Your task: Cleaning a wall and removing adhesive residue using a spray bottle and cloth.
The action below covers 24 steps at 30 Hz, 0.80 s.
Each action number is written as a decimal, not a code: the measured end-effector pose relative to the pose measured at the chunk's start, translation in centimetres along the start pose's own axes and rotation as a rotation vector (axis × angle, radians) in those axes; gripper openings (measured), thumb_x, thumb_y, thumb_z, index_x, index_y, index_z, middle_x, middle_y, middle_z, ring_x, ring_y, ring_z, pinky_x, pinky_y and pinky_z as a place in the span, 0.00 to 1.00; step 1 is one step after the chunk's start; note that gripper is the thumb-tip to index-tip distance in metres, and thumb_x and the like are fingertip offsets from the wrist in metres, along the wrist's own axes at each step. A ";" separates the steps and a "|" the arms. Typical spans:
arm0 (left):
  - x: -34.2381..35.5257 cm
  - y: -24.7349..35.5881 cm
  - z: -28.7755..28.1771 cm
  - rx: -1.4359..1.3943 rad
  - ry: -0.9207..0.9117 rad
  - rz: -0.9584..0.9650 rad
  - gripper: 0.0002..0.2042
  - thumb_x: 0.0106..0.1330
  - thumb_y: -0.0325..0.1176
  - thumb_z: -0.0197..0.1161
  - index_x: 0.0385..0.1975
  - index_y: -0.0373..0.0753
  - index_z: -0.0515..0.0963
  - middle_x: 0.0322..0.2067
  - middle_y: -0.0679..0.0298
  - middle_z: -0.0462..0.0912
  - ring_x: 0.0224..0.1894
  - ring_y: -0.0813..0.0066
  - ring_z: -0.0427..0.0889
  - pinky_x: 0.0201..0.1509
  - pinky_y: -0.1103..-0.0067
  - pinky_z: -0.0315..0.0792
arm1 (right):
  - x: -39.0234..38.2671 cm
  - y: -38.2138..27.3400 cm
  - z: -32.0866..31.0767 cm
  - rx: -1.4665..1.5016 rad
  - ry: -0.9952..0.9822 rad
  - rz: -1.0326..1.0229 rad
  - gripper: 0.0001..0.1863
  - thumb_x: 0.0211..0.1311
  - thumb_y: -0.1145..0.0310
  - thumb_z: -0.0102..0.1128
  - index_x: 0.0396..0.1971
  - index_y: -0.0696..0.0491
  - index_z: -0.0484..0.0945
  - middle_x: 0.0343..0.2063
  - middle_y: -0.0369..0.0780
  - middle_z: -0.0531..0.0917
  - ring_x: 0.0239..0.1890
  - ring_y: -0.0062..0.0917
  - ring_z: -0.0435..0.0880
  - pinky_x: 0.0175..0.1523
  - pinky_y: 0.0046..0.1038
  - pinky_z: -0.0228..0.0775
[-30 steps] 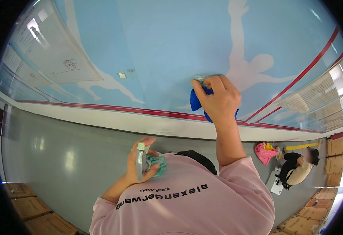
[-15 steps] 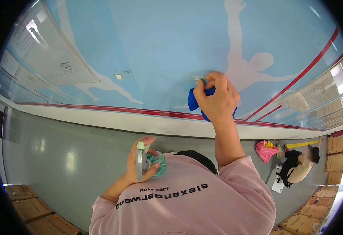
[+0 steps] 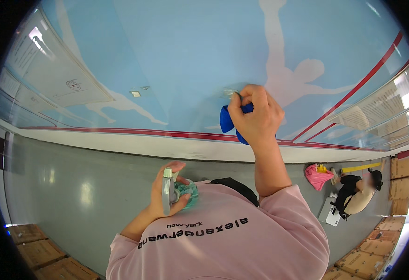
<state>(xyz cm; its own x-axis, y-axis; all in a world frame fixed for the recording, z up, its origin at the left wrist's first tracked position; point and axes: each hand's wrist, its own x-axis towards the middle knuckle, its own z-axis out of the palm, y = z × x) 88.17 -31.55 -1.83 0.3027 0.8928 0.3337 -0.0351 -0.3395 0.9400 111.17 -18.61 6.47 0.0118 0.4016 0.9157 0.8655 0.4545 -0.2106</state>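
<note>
In front of me stands a light-blue wall panel [image 3: 190, 51] printed with pale dancing figures. My right hand [image 3: 262, 114] is up against it, thumb and fingers pinched at a small crumpled piece of clear film, perhaps tape [image 3: 230, 92], on the surface. A blue cloth [image 3: 226, 120] is bunched in the same hand, its ends sticking out below the fingers. Low in front of my body, my left hand [image 3: 156, 193] is wrapped round a spray bottle [image 3: 191, 194] with a translucent green body and a grey-white trigger head. Fingertips of the right hand partly cover the film.
Left of the film is a small whitish patch [image 3: 135, 94] on the panel. Paper sheets [image 3: 64, 77] hang at the left, with more sheets [image 3: 377, 109] at the right. A person [image 3: 357, 198] crouches on the floor at right beside a pink bag [image 3: 317, 178]. Cardboard boxes [image 3: 38, 252] stand at lower left.
The wall appears slightly farther left in view. My right hand has shifted a little left with it, still pinched at the film with the cloth. The left hand holds the spray bottle as before.
</note>
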 end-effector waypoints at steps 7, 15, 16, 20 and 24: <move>0.0 0.1 0.0 0.023 0.012 0.004 0.30 0.49 0.25 0.66 0.54 0.34 0.64 0.53 0.49 0.65 0.44 0.68 0.76 0.41 0.76 0.76 | 0.0 -0.3 0.3 -0.033 0.007 0.026 0.15 0.38 0.69 0.71 0.20 0.49 0.69 0.12 0.30 0.72 0.12 0.20 0.70 0.17 0.21 0.60; 0.0 0.0 0.1 0.026 0.018 0.010 0.30 0.49 0.25 0.66 0.55 0.33 0.64 0.53 0.49 0.64 0.45 0.68 0.75 0.41 0.76 0.77 | 0.0 0.2 0.2 0.009 0.020 -0.019 0.12 0.37 0.75 0.64 0.19 0.49 0.67 0.12 0.31 0.71 0.12 0.21 0.69 0.16 0.21 0.58; 0.0 0.0 0.1 0.026 0.016 0.012 0.30 0.49 0.25 0.66 0.55 0.34 0.64 0.53 0.49 0.64 0.46 0.68 0.75 0.41 0.76 0.77 | 0.0 0.2 0.2 0.008 0.021 -0.034 0.12 0.37 0.76 0.63 0.19 0.49 0.67 0.12 0.31 0.70 0.12 0.21 0.69 0.16 0.21 0.58; 0.1 -0.1 0.1 0.018 0.005 0.007 0.30 0.49 0.25 0.66 0.55 0.34 0.64 0.53 0.49 0.64 0.46 0.67 0.75 0.41 0.76 0.77 | 0.1 0.1 -0.2 0.067 -0.019 -0.017 0.12 0.37 0.75 0.65 0.19 0.49 0.68 0.12 0.31 0.71 0.12 0.22 0.69 0.17 0.21 0.59; 0.0 -0.1 0.1 0.016 0.005 -0.002 0.30 0.49 0.25 0.66 0.55 0.34 0.64 0.53 0.50 0.64 0.44 0.67 0.76 0.41 0.75 0.77 | 0.1 -0.1 -0.3 -0.001 -0.047 -0.008 0.13 0.37 0.72 0.68 0.20 0.49 0.69 0.12 0.31 0.72 0.13 0.21 0.71 0.18 0.21 0.61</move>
<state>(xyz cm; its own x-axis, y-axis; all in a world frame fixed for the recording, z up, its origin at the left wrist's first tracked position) 88.24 -31.55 -1.91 0.2977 0.8951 0.3319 -0.0193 -0.3420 0.9395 111.25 -18.85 6.73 -0.0181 0.4348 0.9004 0.8659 0.4571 -0.2033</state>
